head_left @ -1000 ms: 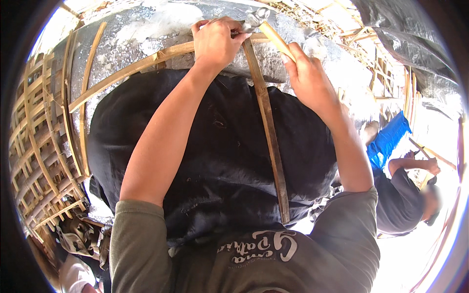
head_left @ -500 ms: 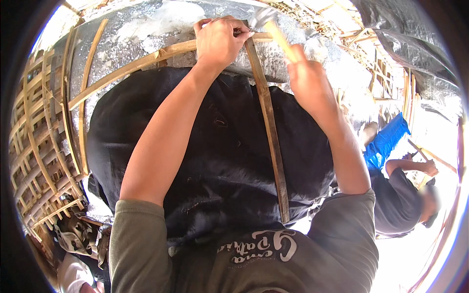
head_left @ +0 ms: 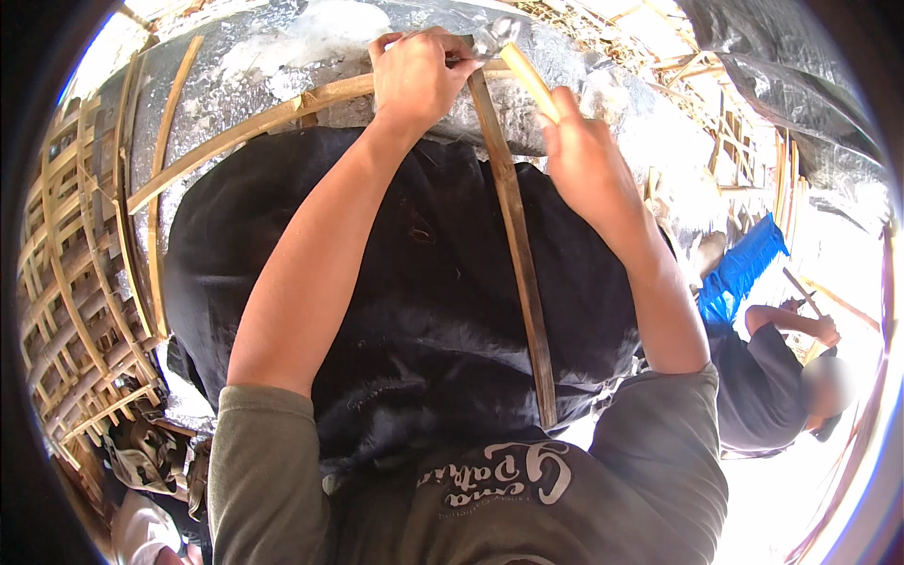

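My left hand [head_left: 416, 80] is closed at the far end of the work, over the crossing of a long curved bamboo strip [head_left: 282, 111] and a straight upright bamboo strip [head_left: 513, 221]. Thumb and fingers pinch together beside a small dark edge; what they grip is too small to make out. My right hand [head_left: 593, 165] is wrapped round the light wooden handle of a hammer [head_left: 529, 83]. Its blurred metal head is close to the left fingertips; contact cannot be told. Beneath both forearms spreads a large black sheet [head_left: 424, 264], with the upright strip lying across it.
Behind the strips is a silvery, stained sheet [head_left: 226, 71]. A woven bamboo lattice [head_left: 80, 254] stands at the left. On the right, another person [head_left: 767, 386] in dark clothing grips a stick-like tool near a blue sheet [head_left: 744, 268]. Grey plastic [head_left: 791, 85] hangs at the upper right.
The hammer head has shifted slightly left, toward the fingertips of my left hand. My right hand has moved a little left with it; the left hand keeps its pinch.
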The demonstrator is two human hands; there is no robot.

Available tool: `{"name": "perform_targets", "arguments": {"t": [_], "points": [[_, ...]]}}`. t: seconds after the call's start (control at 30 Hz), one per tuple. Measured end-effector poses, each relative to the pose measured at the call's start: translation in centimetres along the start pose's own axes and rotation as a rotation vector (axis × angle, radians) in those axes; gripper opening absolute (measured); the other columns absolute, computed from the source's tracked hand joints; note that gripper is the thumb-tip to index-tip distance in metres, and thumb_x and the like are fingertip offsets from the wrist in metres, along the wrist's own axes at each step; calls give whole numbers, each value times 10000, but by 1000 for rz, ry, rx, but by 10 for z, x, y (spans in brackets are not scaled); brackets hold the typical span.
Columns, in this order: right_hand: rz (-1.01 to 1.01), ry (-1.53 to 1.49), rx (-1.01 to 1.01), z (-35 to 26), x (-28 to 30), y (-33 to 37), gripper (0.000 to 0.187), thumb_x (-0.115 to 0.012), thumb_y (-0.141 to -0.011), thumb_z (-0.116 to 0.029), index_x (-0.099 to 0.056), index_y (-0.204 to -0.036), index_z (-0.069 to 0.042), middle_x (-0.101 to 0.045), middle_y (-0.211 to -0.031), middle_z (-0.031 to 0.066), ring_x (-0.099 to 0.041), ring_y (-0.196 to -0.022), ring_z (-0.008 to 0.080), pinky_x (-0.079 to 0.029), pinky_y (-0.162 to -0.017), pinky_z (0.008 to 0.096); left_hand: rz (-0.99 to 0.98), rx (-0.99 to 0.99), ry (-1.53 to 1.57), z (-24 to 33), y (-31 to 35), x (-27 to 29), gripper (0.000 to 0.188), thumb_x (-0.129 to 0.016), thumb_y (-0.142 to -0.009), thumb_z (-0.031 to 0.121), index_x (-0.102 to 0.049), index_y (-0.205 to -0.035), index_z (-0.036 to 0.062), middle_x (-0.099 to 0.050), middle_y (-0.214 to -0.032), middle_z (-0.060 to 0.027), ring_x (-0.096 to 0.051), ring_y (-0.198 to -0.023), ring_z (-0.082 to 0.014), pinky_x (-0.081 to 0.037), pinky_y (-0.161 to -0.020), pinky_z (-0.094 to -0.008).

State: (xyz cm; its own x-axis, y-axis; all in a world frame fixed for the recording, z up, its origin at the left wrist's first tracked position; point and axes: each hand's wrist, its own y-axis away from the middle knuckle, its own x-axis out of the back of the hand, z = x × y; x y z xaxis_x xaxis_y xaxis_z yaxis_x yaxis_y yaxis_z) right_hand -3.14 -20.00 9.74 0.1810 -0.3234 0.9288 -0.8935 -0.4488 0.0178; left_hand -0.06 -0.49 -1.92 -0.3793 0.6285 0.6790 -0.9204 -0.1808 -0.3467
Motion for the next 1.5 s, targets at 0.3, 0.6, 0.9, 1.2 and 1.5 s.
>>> {"name": "perform_targets", "arguments": {"t": [0.3, 0.6, 0.9, 1.2, 1.5], "points": [[-32, -5, -5, 0, -3, 2, 173, -545, -993, -128, -465, -1116, -36, -618, -667, 292, -636, -670, 512, -502, -575, 587, -4, 0, -7, 2, 0, 2, 178, -774, -830, 351, -770, -805, 175, -727, -797, 34, -670, -819, -230, -369, -988, -431], [17, -5, -3, 0, -5, 4, 157, -550, -987, -125, -468, -1083, -30, -625, -666, 290, -642, -659, 502, -511, -575, 585, 21, -3, 57, 1, 2, 2, 197, -776, -825, 368, -774, -814, 171, -729, -787, 32, -675, -797, -237, -381, -974, -431], [4, -348, -174, -2, 3, 14, 221, -524, -1047, -242, -497, -963, -39, -616, -657, 182, -624, -555, 380, -492, -503, 407, -51, 34, 41, 5, -1, 3, 161, -779, -824, 340, -775, -826, 179, -735, -795, 28, -677, -826, -222, -364, -1006, -420], [-98, -1165, -398, -46, 46, 113, 197, -518, -1067, -246, -495, -1027, -55, -623, -786, 58, -541, -623, 74, -467, -579, 239, -135, 106, 22, 9, -7, 6, 187, -768, -829, 391, -772, -872, 209, -753, -836, 9, -697, -852, -218, -414, -963, -443], [184, -487, -155, -32, 4, 128, 192, -616, -970, -107, -538, -1072, 36, -604, -997, 215, -579, -987, 429, -471, -861, 443, -293, 107, 46, 15, -15, 22, 347, -814, -796, 390, -733, -1077, 203, -744, -1085, 18, -691, -1035, -181, -442, -960, -420]]}}
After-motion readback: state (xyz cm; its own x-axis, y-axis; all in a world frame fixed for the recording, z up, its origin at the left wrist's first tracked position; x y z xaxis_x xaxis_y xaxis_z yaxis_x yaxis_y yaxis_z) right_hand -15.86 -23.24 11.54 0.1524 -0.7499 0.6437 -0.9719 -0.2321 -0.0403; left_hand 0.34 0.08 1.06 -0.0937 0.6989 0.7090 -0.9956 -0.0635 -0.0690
